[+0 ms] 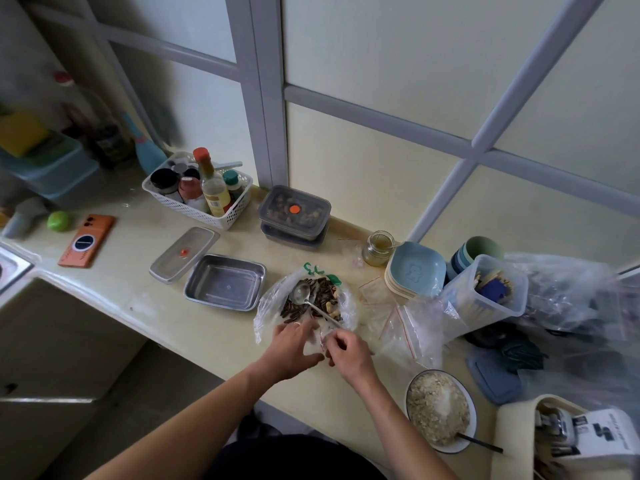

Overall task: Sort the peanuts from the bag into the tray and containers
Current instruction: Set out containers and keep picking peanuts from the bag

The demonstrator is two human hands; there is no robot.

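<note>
**Spoon handle points at my right hand; the tray waits to the left**

My left hand (294, 344) lies with its fingers spread and nearly straight on the near edge of the clear plastic bag (268, 306). It holds nothing and only presses the film down. My right hand (346, 351), just beside it, has its fingers curled and pinches a fold of the same film.

The bag lies open on the counter (194, 327) straight ahead of both hands. A metal spoon (311, 303) rests on the heap inside, its long axis running from near right to far left. The handle's end almost reaches my right fingertips, and the bowl faces up at the far side, so I judge the right hand the nearer one to take it.

The heap is mostly dark striped sunflower seeds (311, 287). The pale peanuts (332, 308) show only in a small patch on the right.

Beyond and to the left, just beside the bag, stands the empty steel tray (225, 284), with its lid (183, 254) further left. Farthest back are two stacked lidded containers (277, 206).
</note>
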